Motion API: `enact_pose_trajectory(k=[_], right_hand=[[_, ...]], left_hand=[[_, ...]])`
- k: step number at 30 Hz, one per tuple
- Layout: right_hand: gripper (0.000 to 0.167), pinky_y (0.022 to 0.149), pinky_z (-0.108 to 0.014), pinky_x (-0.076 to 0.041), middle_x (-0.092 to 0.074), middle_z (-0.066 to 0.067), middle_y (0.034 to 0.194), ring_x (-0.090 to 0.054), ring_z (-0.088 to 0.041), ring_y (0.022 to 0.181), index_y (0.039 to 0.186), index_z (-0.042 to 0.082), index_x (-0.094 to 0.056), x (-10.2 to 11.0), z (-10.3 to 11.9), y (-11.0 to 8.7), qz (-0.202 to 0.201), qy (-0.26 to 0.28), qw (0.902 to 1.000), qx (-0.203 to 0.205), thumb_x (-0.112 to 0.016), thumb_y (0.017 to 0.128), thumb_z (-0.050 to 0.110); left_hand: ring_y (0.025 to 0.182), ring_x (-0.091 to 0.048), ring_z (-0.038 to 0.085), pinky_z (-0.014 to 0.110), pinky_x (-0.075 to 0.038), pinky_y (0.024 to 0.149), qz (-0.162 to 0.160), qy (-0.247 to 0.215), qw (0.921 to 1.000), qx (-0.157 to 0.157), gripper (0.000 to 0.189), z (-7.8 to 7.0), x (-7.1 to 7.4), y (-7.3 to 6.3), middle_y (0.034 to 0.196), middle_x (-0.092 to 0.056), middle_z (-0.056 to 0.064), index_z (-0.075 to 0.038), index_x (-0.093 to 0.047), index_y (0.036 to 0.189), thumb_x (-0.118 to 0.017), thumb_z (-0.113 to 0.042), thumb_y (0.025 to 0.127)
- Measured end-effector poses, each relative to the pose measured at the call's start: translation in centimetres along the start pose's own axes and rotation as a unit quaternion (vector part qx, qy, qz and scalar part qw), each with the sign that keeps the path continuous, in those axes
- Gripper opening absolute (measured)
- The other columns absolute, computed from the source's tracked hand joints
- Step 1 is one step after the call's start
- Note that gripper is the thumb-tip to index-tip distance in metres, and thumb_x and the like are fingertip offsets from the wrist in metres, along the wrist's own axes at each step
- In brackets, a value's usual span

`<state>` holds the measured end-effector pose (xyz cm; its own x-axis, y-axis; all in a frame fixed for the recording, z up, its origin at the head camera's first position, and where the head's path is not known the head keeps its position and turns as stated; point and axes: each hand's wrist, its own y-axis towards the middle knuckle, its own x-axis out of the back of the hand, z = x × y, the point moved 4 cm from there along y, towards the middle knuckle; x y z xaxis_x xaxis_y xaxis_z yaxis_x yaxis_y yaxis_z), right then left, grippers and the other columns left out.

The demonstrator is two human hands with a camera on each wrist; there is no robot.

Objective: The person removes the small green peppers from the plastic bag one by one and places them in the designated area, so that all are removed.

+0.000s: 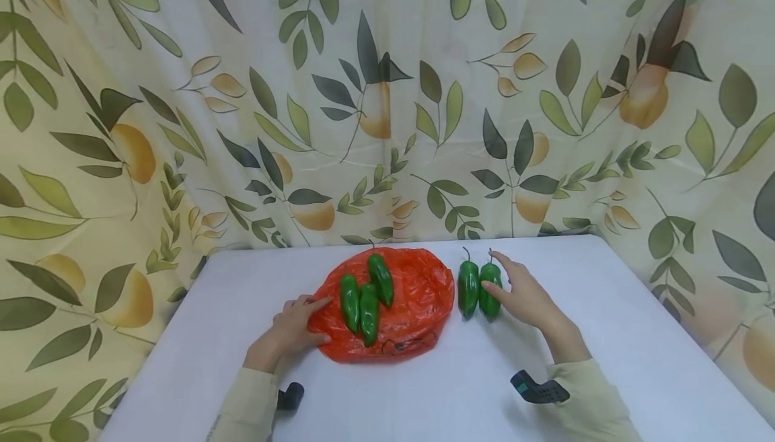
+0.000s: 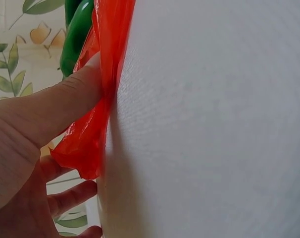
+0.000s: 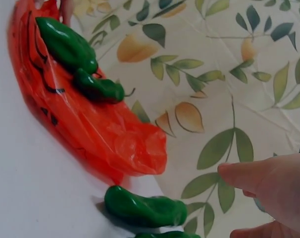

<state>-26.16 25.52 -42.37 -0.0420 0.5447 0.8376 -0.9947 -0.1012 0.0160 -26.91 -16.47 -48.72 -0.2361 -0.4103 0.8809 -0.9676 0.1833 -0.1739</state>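
Note:
A red plastic bag (image 1: pixel 418 294) lies spread on the white table with three green peppers (image 1: pixel 368 314) on top. My left hand (image 1: pixel 294 326) rests at the bag's left edge, fingers spread; in the left wrist view its thumb (image 2: pixel 73 94) touches the red film. Two more green peppers (image 1: pixel 468 288) lie side by side just right of the bag, stems pointing away. Beside the right-hand pepper (image 1: pixel 489 287) is my right hand (image 1: pixel 525 292), thumb and index finger apart near its side and stem. The right wrist view shows those fingers (image 3: pixel 283 181) holding nothing.
The white tabletop (image 1: pixel 412 401) ends at a back edge just beyond the bag. A curtain (image 1: pixel 387 92) printed with leaves and fruit hangs behind and on both sides. Dark devices (image 1: pixel 539 388) are strapped at both wrists.

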Motion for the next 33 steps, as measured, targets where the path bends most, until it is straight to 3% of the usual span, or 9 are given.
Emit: enact_pose_trajectory(k=[13,23,33], right_hand=[[0.065,0.101,-0.071,-0.044,-0.042,-0.027,0.153,-0.042,-0.050,0.139,0.156,0.011,-0.036,-1.6,3.3,0.4,-0.018,0.034,0.9973,0.062,-0.063,0.099,0.028],[0.061,0.104,-0.064,-0.047,-0.048,-0.021,0.153,-0.046,-0.045,0.139,0.152,0.007,-0.042,-4.4,5.2,0.3,-0.019,0.090,0.9873,0.129,-0.066,0.098,0.021],[0.062,0.107,-0.064,-0.046,-0.046,-0.017,0.155,-0.043,-0.042,0.143,0.153,0.012,-0.040,-6.7,7.4,1.5,0.017,0.113,0.9862,0.119,-0.065,0.099,0.029]], left_hand=[[0.135,-0.041,0.035,0.064,-0.050,0.098,-0.002,0.003,1.0000,-0.008,0.078,0.2,0.3,0.3,0.149,-0.047,0.012,-0.029,-0.050,0.150,-0.085,-0.035,0.080],[0.133,-0.041,0.036,0.063,-0.050,0.097,-0.002,0.002,0.9999,-0.010,0.078,0.2,0.2,0.4,0.148,-0.048,0.013,-0.028,-0.051,0.149,-0.085,-0.034,0.080],[0.133,-0.042,0.034,0.062,-0.049,0.099,-0.001,-0.001,1.0000,-0.008,0.078,0.3,-0.1,0.5,0.148,-0.048,0.011,-0.029,-0.051,0.149,-0.086,-0.036,0.079]])
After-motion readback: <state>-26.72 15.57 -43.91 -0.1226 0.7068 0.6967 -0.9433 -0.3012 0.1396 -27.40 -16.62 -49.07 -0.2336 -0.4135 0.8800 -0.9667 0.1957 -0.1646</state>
